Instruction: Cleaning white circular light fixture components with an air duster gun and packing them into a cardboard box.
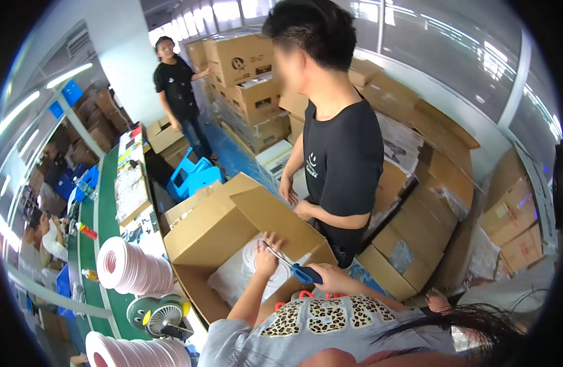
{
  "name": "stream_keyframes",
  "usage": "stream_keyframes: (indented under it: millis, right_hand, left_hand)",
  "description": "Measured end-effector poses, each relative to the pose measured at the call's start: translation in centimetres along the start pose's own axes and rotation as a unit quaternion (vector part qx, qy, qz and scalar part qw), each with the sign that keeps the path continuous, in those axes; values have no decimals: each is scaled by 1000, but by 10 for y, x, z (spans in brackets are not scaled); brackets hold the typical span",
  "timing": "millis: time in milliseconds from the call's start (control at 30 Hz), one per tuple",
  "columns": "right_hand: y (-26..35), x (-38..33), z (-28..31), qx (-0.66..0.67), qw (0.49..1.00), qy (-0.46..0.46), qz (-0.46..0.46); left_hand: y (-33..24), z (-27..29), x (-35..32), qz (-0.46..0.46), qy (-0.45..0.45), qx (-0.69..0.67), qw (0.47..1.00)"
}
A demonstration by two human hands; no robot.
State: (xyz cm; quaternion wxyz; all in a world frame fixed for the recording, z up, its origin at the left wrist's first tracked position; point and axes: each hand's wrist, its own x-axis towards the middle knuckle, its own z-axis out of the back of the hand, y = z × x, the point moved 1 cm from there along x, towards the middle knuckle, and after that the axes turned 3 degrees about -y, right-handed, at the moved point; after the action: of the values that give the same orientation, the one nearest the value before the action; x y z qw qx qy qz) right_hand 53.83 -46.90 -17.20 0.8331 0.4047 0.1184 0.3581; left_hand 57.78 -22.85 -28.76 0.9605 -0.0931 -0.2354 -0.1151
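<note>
My right hand (332, 278) is closed around the dark blue and black handle of a tool (306, 273) with a long, thin metal shaft. The shaft points up and left over the open carton, its end beside my left hand (267, 259). My left hand is raised above the carton with its fingers bent; whatever they pinch is too small to make out. Below it, a white round coil (277, 276) lies inside the cardboard box (199, 241), next to white plastic wrap (229, 277).
A co-worker in a black shirt (349, 153) stands right beyond the box; another person (176, 82) stands farther back. On the left, coiled pale tubing (135, 269) and a small fan (165, 317) border a green conveyor (104, 220). Blue stools (193, 177) and stacked cartons (242, 58) stand behind.
</note>
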Motion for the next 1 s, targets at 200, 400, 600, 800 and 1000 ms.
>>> stream_keyframes:
  millis: [200, 400, 600, 800, 1000]
  right_hand:
    - [-11, -3, -7, 19, 999, -31, -27]
    - [-4, -1, 6, 13, 999, -45, -28]
    - [-10, -2, 1, -6, 999, -40, -30]
    - [-13, -12, 2, 14, 997, -66, -31]
    - [-10, -20, 4, -7, 996, -78, -37]
  left_hand:
    - [-1, -39, -39, 74, 78, 7, 994]
    - [1, -57, -50, 95, 128, -24, 987]
    - [-5, -65, -51, 120, 135, -22, 983]
    - [-5, -68, -51, 98, 143, -2, 985]
    - [-7, -68, -54, 112, 144, -9, 983]
